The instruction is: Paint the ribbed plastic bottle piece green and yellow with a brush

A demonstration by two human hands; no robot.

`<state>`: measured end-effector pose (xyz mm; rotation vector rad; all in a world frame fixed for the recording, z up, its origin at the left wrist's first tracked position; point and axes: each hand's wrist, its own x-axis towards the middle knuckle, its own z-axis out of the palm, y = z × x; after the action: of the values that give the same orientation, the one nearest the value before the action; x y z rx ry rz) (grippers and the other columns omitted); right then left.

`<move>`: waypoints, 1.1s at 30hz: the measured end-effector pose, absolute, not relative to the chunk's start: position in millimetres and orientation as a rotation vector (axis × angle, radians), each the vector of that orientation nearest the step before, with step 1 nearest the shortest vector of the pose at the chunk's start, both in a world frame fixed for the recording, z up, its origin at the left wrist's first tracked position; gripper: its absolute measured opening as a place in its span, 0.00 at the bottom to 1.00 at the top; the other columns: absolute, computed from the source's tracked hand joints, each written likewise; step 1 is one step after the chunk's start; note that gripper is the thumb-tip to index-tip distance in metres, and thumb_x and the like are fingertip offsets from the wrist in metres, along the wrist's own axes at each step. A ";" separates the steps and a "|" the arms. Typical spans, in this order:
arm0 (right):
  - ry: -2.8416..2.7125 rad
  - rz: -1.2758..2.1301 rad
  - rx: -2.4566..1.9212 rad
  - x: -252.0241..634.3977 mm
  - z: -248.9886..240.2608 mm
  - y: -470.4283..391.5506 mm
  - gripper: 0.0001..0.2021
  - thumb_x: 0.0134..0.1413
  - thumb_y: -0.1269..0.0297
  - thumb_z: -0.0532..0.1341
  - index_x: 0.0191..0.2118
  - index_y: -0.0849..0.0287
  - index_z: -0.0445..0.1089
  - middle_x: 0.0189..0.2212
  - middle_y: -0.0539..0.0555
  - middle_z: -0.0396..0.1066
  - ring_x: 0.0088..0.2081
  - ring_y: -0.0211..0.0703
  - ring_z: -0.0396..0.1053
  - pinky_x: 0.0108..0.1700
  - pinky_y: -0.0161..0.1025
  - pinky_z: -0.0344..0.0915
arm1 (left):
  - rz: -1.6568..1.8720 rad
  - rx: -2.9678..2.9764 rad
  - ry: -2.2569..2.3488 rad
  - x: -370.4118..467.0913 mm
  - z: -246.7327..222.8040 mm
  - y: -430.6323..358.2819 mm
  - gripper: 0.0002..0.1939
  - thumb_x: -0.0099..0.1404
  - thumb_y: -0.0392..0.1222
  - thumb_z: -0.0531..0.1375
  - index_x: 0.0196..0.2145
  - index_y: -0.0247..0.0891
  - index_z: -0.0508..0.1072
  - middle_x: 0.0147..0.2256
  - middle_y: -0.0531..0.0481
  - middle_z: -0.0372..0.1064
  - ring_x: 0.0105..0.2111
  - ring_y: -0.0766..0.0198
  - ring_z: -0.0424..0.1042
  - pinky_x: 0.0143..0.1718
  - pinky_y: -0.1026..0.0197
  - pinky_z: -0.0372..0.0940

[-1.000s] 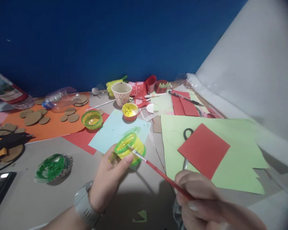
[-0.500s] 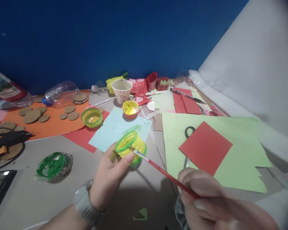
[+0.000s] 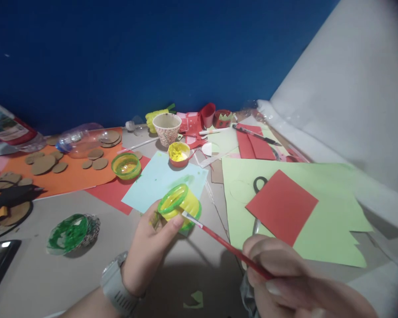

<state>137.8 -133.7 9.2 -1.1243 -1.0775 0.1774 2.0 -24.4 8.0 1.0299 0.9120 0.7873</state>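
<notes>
My left hand (image 3: pixel 159 240) grips a small painted cup (image 3: pixel 190 205), yellow with green bands, tilted with its mouth to the upper left. In my right hand (image 3: pixel 285 274) is a red-handled paintbrush (image 3: pixel 225 244). The brush's pale bristles lie against the cup's side, just by my left thumb. Beneath and behind the cup lies a light blue sheet (image 3: pixel 149 181) with green smears. On that sheet's far edge stands a small paint cup (image 3: pixel 179 154) with yellow paint inside. A similar green and yellow cup (image 3: pixel 126 166) rests to its left.
A dish of green paint (image 3: pixel 68 234) sits at left. Cardboard discs (image 3: pixel 44 164) lie on orange paper (image 3: pixel 86 176). A patterned paper cup (image 3: pixel 166 129) stands behind. At right, a red square (image 3: pixel 281 205) partly covers scissors (image 3: pixel 259 183) on green paper (image 3: pixel 334 198). A blue wall (image 3: pixel 185 53) rises behind.
The brush tip has shifted slightly down and left along the cup's side. Both hands keep their hold, and the whole view has moved a little.
</notes>
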 end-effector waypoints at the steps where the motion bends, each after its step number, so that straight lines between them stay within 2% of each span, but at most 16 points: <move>1: -1.052 0.141 -1.094 137.6 9.4 -131.2 0.06 0.62 0.64 0.55 0.35 0.52 0.69 0.19 0.48 0.60 0.18 0.40 0.59 0.18 0.41 0.61 | 0.787 1.021 0.904 2.1 8.0 -24.6 0.16 0.59 0.45 0.66 0.43 0.35 0.76 0.43 0.43 0.78 0.44 0.54 0.75 0.46 0.58 0.68; 5: -0.905 -0.015 -1.029 134.7 9.2 -122.5 0.12 0.62 0.64 0.52 0.31 0.57 0.70 0.24 0.51 0.64 0.20 0.41 0.61 0.20 0.44 0.63 | 0.775 1.005 0.910 2.5 5.9 -24.7 0.17 0.57 0.47 0.66 0.42 0.35 0.77 0.42 0.42 0.78 0.44 0.52 0.75 0.45 0.57 0.68; 10: -0.921 0.048 -0.937 137.6 12.6 -121.7 0.09 0.61 0.67 0.54 0.32 0.61 0.70 0.23 0.50 0.66 0.20 0.39 0.61 0.20 0.41 0.63 | 0.749 1.022 0.805 -3.2 -1.1 -24.8 0.16 0.61 0.45 0.64 0.46 0.37 0.75 0.44 0.43 0.77 0.44 0.54 0.74 0.46 0.58 0.67; 13: -1.001 0.087 -0.918 142.7 17.7 -122.8 0.10 0.61 0.67 0.55 0.31 0.61 0.70 0.26 0.51 0.68 0.19 0.38 0.63 0.18 0.41 0.64 | 0.732 1.039 0.770 -8.1 -4.3 -25.7 0.16 0.63 0.45 0.62 0.47 0.38 0.75 0.44 0.44 0.77 0.46 0.55 0.73 0.48 0.58 0.66; 17: -0.964 0.130 -0.906 144.0 19.2 -121.7 0.09 0.61 0.69 0.55 0.31 0.61 0.70 0.22 0.49 0.66 0.19 0.38 0.61 0.18 0.40 0.63 | 0.716 1.001 0.785 -10.4 -4.9 -26.6 0.16 0.64 0.45 0.61 0.48 0.39 0.73 0.45 0.45 0.77 0.46 0.56 0.73 0.47 0.60 0.66; 21: -0.903 0.077 -0.929 140.7 17.3 -121.3 0.09 0.61 0.67 0.56 0.31 0.61 0.71 0.30 0.52 0.70 0.20 0.37 0.64 0.18 0.40 0.64 | 0.723 0.997 0.744 -10.0 -4.3 -27.1 0.16 0.63 0.45 0.62 0.48 0.39 0.73 0.46 0.45 0.76 0.47 0.55 0.73 0.48 0.59 0.66; 26: -0.944 0.106 -0.904 142.2 21.3 -118.6 0.09 0.61 0.68 0.55 0.32 0.60 0.70 0.20 0.49 0.64 0.18 0.38 0.60 0.16 0.39 0.61 | 0.735 0.979 0.756 -11.8 -5.3 -27.5 0.16 0.63 0.43 0.62 0.48 0.38 0.73 0.47 0.43 0.75 0.51 0.51 0.71 0.50 0.57 0.66; 30: -0.992 0.103 -0.914 142.8 25.0 -117.7 0.10 0.62 0.65 0.55 0.32 0.60 0.71 0.25 0.51 0.67 0.18 0.38 0.62 0.17 0.40 0.63 | 0.724 0.976 0.753 -12.7 -7.3 -27.7 0.17 0.63 0.44 0.62 0.49 0.38 0.73 0.49 0.41 0.75 0.53 0.48 0.70 0.50 0.55 0.66; 33: -0.894 0.094 -0.977 141.2 26.0 -118.9 0.12 0.64 0.64 0.54 0.30 0.58 0.70 0.19 0.48 0.63 0.17 0.39 0.60 0.17 0.40 0.62 | 0.739 0.966 0.734 -12.9 -8.6 -28.2 0.18 0.63 0.44 0.62 0.50 0.39 0.73 0.49 0.43 0.75 0.51 0.51 0.71 0.50 0.57 0.67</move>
<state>141.2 -118.9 26.0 -0.9774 -0.8944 0.0937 -12.9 -28.2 -8.6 0.9657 0.7341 0.7391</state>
